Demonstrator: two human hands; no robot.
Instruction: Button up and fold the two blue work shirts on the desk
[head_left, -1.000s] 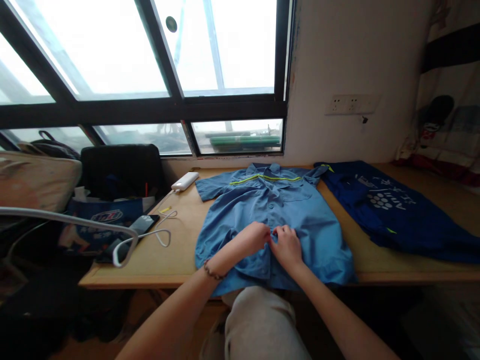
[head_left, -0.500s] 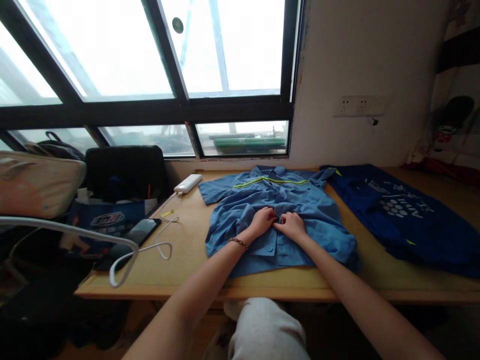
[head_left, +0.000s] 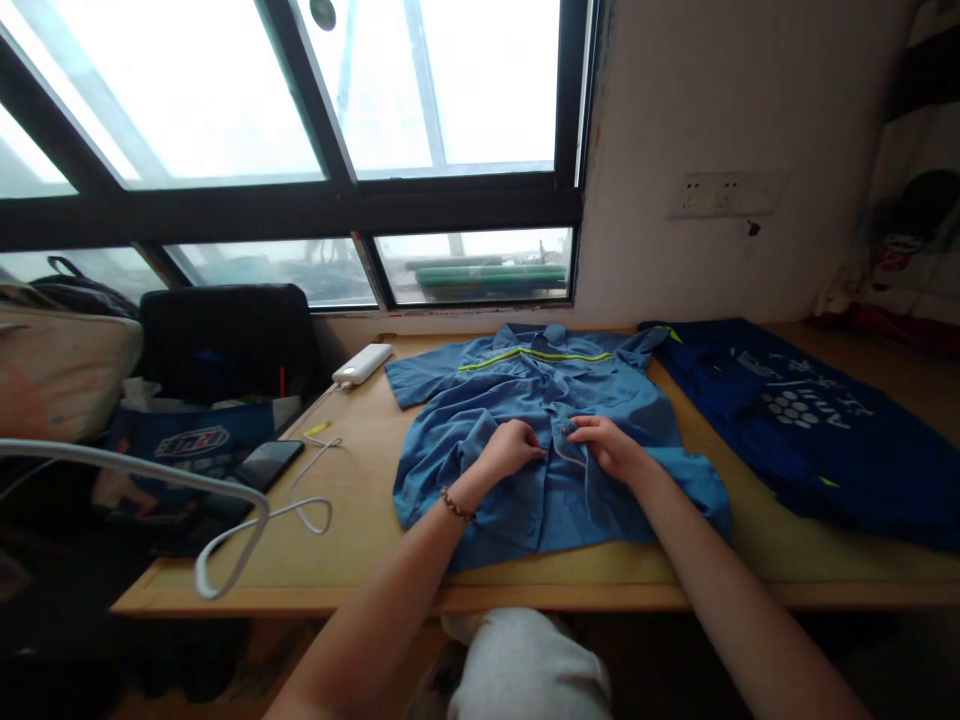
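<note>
A blue short-sleeved shirt (head_left: 480,400) with a yellow-green stripe across the chest lies front up on the wooden table (head_left: 360,540), its collar toward the window. At its middle, my left hand (head_left: 516,450) is closed on one front edge of the shirt, fingers curled inward. Opposite it, my right hand (head_left: 606,446) pinches the other front edge between thumb and fingers and lifts it a little. The two edges stand slightly apart between my hands. Creases run over the shirt's lower half. Small buttons show along the left-hand front edge.
Right of the shirt lies a dark blue garment (head_left: 810,430) with white print. On the left are a white power bank (head_left: 363,364), its white cable (head_left: 319,500) and a dark phone (head_left: 266,465). A black chair (head_left: 229,335) stands beyond the table's left edge.
My hands have moved apart from where they met at the shirt's middle. The right hand has shifted right and raised its front edge. The view has moved slightly.
</note>
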